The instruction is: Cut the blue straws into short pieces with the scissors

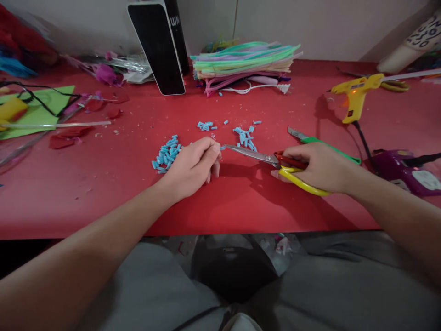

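In the head view, my left hand (193, 163) is closed in a pinch. A small light-blue piece (223, 148) pokes out at its fingertips. My right hand (320, 166) grips scissors (257, 155) with one red and one yellow handle loop. The blades look nearly closed, and their tips point left, right at the blue piece; whether they touch it I cannot tell. Short light-blue cut pieces lie in a large pile (166, 154) beside my left hand. Smaller groups lie behind the fingertips (206, 126) and behind the blades (245, 138).
A green utility knife (330, 148) lies behind my right hand. Farther right are a yellow glue gun (358, 92) and a purple device (406, 170) with a cord. Bundled pipe cleaners (244, 62) and a phone (158, 48) propped upright stand at the back. Scraps and green sheets (41, 110) lie left.
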Demonstrator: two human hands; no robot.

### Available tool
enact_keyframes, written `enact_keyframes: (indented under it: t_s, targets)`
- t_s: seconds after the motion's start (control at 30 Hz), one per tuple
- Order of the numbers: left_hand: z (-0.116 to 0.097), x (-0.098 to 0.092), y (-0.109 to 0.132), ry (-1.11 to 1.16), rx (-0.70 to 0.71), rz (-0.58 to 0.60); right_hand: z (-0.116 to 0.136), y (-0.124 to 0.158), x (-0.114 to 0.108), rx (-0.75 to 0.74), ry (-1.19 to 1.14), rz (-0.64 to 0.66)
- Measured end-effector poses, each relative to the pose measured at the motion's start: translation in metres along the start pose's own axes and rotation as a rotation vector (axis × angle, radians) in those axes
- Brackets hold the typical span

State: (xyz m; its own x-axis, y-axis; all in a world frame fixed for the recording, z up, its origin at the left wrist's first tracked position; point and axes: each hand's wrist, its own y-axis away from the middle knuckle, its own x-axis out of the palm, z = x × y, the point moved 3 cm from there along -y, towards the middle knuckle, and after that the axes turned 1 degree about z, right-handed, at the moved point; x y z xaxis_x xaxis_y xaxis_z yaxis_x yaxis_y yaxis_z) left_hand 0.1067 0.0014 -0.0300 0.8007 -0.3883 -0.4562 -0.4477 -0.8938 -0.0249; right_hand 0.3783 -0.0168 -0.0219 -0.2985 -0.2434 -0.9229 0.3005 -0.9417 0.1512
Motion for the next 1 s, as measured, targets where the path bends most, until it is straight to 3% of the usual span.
enact_keyframes:
  t_s: [0.6,1.0]
  targets:
    - [0.0011,0.0007,-0.0008,-0.012,-0.002,0.010,-0.0023,-0.0008,0.0031,0.084,0.019,-0.015]
    - [-0.0007,0.0010,-0.0009,-0.023,0.004,0.015,0.0012,0.0027,0.0006,0.028,0.077,-0.045]
